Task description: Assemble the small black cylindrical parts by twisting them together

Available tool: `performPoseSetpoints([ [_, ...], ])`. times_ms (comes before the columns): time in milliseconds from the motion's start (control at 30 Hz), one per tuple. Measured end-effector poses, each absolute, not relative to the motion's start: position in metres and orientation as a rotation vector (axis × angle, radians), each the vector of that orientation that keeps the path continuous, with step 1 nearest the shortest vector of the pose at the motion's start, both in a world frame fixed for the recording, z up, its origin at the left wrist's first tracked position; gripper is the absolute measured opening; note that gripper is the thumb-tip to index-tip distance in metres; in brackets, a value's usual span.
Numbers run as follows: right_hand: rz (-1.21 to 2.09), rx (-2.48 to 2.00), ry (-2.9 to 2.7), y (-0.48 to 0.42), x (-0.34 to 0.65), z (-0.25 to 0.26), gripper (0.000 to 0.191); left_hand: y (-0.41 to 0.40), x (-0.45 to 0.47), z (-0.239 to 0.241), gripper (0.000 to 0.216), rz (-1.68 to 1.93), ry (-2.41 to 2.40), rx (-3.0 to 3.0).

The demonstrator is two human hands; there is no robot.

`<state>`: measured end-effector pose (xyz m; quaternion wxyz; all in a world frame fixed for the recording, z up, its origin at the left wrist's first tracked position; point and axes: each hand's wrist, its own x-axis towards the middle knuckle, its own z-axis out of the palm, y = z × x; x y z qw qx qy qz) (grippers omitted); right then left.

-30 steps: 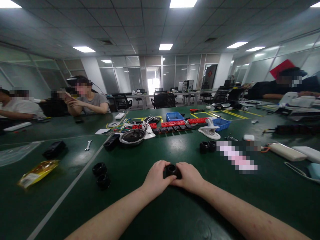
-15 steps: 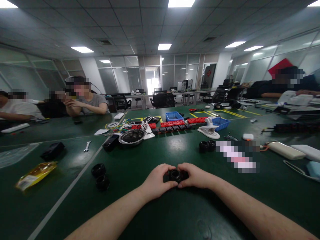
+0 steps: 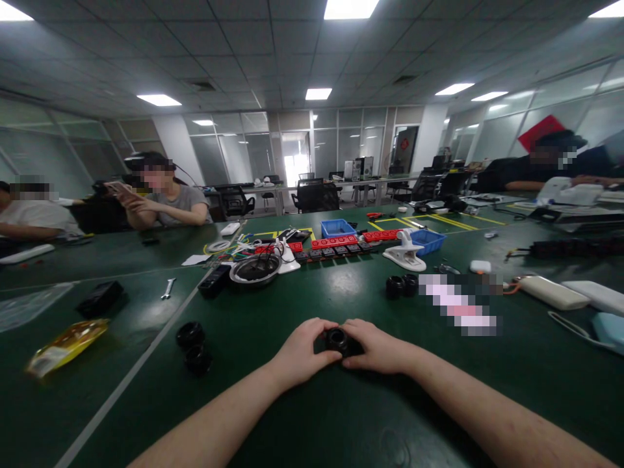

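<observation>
Both my hands meet over a small black ring-shaped part [image 3: 337, 339] on the green table [image 3: 341, 416]. My left hand [image 3: 302, 351] curls its fingers round the part's left side. My right hand [image 3: 377, 348] pinches its right side with thumb and fingers. The part's round opening faces up between my thumbs. Two similar black ring parts [image 3: 192, 348] lie to the left, and two more [image 3: 401, 286] sit farther back on the right.
A yellow packet [image 3: 65, 343], a black box [image 3: 100, 298] and a small wrench [image 3: 168, 288] lie at left. A metal bowl [image 3: 256, 270], red and black strips [image 3: 341, 244], blue bins [image 3: 338, 227] and a white clamp [image 3: 404, 253] stand mid-table. People sit at far left and right.
My hands stayed joined on the black part, shifting it slightly and turning it between the fingers. The view has tilted a little; a seated person at left raised a phone.
</observation>
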<state>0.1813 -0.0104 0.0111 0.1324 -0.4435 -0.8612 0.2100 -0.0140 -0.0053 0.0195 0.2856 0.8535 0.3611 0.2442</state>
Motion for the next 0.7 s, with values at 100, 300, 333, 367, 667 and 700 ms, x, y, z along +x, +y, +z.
performPoseSetpoints([
  [100,0.739,-1.221,-2.508,-0.004,0.189,0.010,0.030,-0.006,-0.013,0.019,0.036,0.651,0.961,2.263],
  [300,0.492,-1.465,-2.400,-0.006,0.174,-0.001,0.035,-0.010,-0.006,0.011,0.032,0.745,1.202,2.211],
  [333,0.385,-1.527,-2.386,-0.008,0.170,-0.002,0.036,-0.010,-0.005,0.009,0.032,0.767,1.233,2.206],
  [367,0.292,-1.574,-2.376,-0.010,0.166,-0.003,0.036,-0.009,-0.005,0.008,0.031,0.784,1.246,2.206],
  [667,0.542,-1.273,-2.403,-0.011,0.176,0.005,0.038,-0.003,-0.014,0.013,0.035,0.724,1.049,2.276],
  [700,0.628,-1.238,-2.395,-0.009,0.179,0.005,0.033,-0.003,-0.014,0.014,0.035,0.715,1.033,2.278],
])
